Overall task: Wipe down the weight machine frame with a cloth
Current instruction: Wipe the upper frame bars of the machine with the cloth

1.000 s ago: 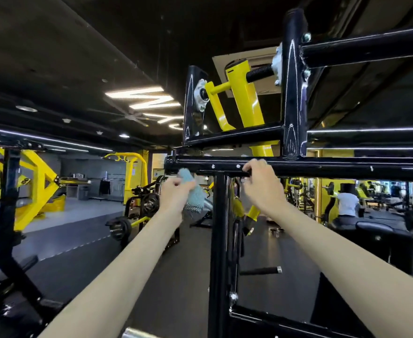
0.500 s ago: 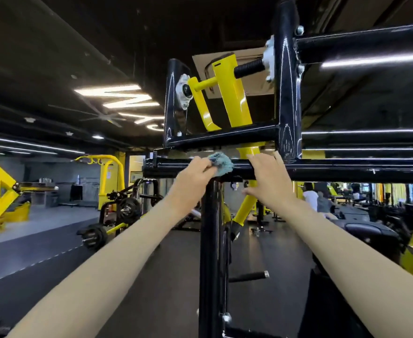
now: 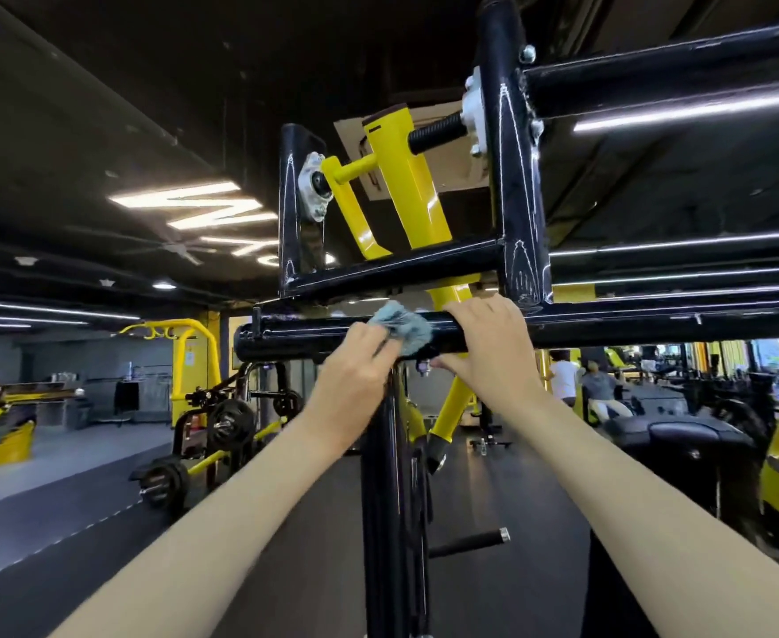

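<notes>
The weight machine frame (image 3: 654,329) has a crossbar (image 3: 295,336) running left to right across the scene. The crossbar sits on top of a single upright post (image 3: 385,476), which stands nearest the person. The left hand (image 3: 355,361) holds the cloth (image 3: 401,326) against the crossbar, directly above the upright post. The right hand (image 3: 493,343) grips the crossbar just right of the cloth.

Above the crossbar stand a short post (image 3: 293,214) at left and a tall post (image 3: 507,108) at right, joined by a rail (image 3: 392,269). A pivot arm (image 3: 406,186) hangs between them and passes down behind the crossbar.

A plate-loaded machine (image 3: 222,425) stands farther off at left. A padded seat (image 3: 682,435) lies at right, with two people (image 3: 562,375) beyond it.
</notes>
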Tool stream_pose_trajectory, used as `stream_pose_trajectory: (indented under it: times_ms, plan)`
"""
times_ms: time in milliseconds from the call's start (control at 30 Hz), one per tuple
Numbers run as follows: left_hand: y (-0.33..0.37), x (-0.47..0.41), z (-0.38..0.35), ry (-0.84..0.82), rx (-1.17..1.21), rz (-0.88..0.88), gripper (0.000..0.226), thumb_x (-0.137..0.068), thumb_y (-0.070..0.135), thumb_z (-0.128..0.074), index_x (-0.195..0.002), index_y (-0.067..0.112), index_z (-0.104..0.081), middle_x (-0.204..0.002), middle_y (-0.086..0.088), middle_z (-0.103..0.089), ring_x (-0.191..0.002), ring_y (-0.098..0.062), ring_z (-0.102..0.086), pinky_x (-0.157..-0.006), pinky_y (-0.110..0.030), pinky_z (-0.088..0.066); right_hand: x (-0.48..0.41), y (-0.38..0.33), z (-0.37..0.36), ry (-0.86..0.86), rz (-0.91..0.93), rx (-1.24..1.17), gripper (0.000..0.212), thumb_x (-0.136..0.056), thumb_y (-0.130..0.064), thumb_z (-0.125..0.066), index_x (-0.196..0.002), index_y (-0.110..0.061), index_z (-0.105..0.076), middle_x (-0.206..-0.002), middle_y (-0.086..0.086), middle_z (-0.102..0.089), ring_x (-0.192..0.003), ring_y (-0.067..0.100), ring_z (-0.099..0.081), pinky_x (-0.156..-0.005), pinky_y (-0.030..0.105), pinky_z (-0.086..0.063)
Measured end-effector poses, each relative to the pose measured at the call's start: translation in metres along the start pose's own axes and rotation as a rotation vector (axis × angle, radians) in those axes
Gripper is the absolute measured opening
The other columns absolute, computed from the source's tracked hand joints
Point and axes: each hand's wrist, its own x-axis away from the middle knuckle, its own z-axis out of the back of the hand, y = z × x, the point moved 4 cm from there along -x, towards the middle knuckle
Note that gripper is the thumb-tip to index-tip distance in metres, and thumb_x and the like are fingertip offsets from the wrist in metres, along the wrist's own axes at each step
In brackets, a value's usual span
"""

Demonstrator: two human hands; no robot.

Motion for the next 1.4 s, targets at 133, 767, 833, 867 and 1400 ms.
stream_pose_trajectory:
  times_ms: [133, 767, 833, 867, 1400]
  plan:
    - [0.017, -0.023, -0.007, 0.01, -0.026, -0.075, 0.018, -0.084, -0.004, -0.056, -0.1, -0.005, -0.065, -0.091, -0.015, -0.062, -0.081, -0.025, -0.054, -0.071, -0.031, -0.047, -0.001, 0.002, -0.002, 0.035, -0.001, -0.005, 0.066, -0.065, -0.053, -0.078, -0.114, -0.012, -0.063, -0.102, 0.003, -0.063, -0.1, 0.027, -0.056, -0.096, 0.037, -0.034]
    - [0.038, -0.028, -0.001, 0.162, 0.102, 0.548, 0.015, -0.068, -0.01, -0.072, -0.082, -0.003, -0.072, -0.073, -0.014, -0.066, -0.065, -0.027, -0.063, -0.059, -0.027, -0.048, 0.002, -0.001, -0.003, 0.027, -0.025, 0.046, 0.066, -0.066, -0.05, -0.08, -0.115, -0.009, -0.062, -0.105, 0.005, -0.063, -0.102, 0.028, -0.056, -0.097, 0.039, -0.039]
    - [0.042, -0.029, -0.002, 0.161, 0.118, 0.451, 0.016, -0.069, -0.008, -0.07, -0.084, -0.003, -0.072, -0.075, -0.014, -0.068, -0.066, -0.027, -0.065, -0.06, -0.029, -0.052, 0.003, -0.001, -0.001, 0.043, -0.025, 0.043, 0.065, -0.065, -0.048, -0.081, -0.113, -0.009, -0.063, -0.104, 0.005, -0.064, -0.101, 0.028, -0.057, -0.096, 0.039, -0.039]
    - [0.036, -0.024, -0.002, 0.152, 0.123, 0.456, 0.017, -0.071, -0.007, -0.069, -0.087, -0.003, -0.073, -0.077, -0.015, -0.069, -0.069, -0.028, -0.066, -0.063, -0.032, -0.053, 0.003, -0.002, -0.001, 0.036, -0.024, 0.048, 0.065, -0.066, -0.049, -0.08, -0.114, -0.009, -0.063, -0.104, 0.005, -0.063, -0.102, 0.028, -0.056, -0.096, 0.039, -0.039]
    - [0.017, -0.008, -0.001, 0.213, 0.141, 0.893, 0.012, -0.087, -0.002, -0.06, -0.096, -0.003, -0.068, -0.093, -0.015, -0.061, -0.082, -0.019, -0.056, -0.069, -0.028, -0.047, 0.0, -0.005, 0.003, -0.157, -0.034, 0.066, 0.077, -0.08, -0.067, -0.057, -0.134, -0.014, -0.047, -0.121, 0.004, -0.053, -0.117, 0.025, -0.044, -0.107, 0.037, -0.025]
